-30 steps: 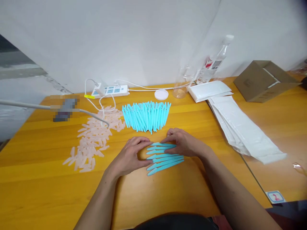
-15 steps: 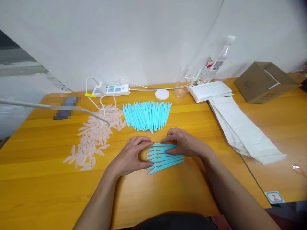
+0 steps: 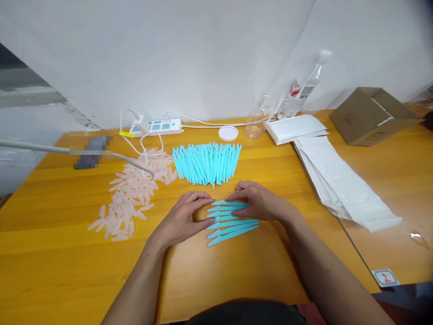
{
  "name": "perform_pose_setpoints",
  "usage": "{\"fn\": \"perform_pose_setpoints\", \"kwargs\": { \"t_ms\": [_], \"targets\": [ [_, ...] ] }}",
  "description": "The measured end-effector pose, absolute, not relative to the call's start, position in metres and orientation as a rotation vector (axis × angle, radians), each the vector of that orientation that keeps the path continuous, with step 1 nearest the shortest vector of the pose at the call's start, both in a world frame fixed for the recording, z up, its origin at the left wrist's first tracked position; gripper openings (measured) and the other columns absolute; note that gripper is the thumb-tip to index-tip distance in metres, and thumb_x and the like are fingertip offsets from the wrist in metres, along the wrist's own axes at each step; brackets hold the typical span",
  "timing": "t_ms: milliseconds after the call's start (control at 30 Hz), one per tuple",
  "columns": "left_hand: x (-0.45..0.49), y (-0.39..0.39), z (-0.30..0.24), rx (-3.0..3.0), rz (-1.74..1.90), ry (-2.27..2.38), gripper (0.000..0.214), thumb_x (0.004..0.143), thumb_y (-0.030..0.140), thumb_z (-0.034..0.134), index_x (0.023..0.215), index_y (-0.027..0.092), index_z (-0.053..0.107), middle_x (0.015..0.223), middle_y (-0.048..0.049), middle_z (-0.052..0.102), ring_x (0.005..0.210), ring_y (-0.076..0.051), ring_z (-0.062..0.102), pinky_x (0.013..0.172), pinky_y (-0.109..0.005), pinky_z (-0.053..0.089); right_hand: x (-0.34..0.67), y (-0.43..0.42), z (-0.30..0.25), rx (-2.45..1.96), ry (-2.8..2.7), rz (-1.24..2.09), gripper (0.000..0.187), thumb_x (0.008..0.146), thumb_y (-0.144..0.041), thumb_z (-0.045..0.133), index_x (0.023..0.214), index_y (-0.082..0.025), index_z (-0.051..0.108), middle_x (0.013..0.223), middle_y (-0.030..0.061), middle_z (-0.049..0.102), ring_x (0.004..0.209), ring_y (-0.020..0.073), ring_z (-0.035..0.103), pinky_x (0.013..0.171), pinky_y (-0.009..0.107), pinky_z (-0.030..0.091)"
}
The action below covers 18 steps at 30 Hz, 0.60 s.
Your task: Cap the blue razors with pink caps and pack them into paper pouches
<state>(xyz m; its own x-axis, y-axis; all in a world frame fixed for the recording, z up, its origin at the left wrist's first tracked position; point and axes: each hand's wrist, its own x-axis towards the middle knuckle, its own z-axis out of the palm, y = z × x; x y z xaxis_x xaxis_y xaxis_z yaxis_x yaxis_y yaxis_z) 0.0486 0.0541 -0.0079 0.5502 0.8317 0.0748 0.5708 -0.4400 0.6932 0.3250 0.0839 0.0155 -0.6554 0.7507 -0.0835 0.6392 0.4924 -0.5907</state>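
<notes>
A row of several turquoise eyebrow razors (image 3: pixel 233 224) lies on the table, roughly side by side, with their angled blade ends to the left. My left hand (image 3: pixel 181 219) is at those ends. Its thumb and forefinger are spread apart, the fingertip by the farthest razor and the thumb touching the ends near the middle. My right hand (image 3: pixel 259 201) reaches over the handles from the right, thumb and forefinger apart at the upper razors, hiding part of them. Beyond my hands, a dense bunch of turquoise razors (image 3: pixel 208 163) is fanned out.
Many translucent pinkish caps (image 3: pixel 130 194) are scattered on the left, partly under a cable. A power strip (image 3: pixel 162 127), a round white lid (image 3: pixel 228 132), a clear cylinder (image 3: pixel 255 128) and a bottle (image 3: pixel 302 92) stand behind. White plastic bags (image 3: pixel 348 180) and a cardboard box (image 3: pixel 368 117) are right.
My left thumb has slid away from me along the razor ends, narrowing the gap to its forefinger. My right hand stays almost in place.
</notes>
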Motion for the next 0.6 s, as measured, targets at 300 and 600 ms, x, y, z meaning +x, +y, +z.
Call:
{"fn": "perform_pose_setpoints", "kwargs": {
  "t_ms": [300,600],
  "targets": [
    [0.047,0.054,-0.007,2.172,0.531,1.108,0.05,0.083,0.035,0.075,0.131,0.033,0.061,0.133,-0.0054,0.058,0.124,-0.024,0.055,0.108,-0.042,0.044,0.327,0.087,0.009,-1.226,-2.51,0.876,0.028,0.085,-0.029,0.076,0.113,-0.027,0.076,0.088,0.0044,0.063,0.085,0.018,0.058,0.075,0.028,0.042],
    [0.048,0.052,0.001,2.204,0.427,1.089,0.07,0.072,0.043,0.082,0.137,0.035,0.056,0.139,-0.0058,0.054,0.128,-0.028,0.05,0.11,-0.046,0.041,0.327,0.086,0.003,-1.259,-2.45,0.863,0.038,0.083,-0.029,0.076,0.12,-0.021,0.071,0.093,0.0063,0.067,0.086,0.0194,0.06,0.078,0.03,0.045]
  ]
}}
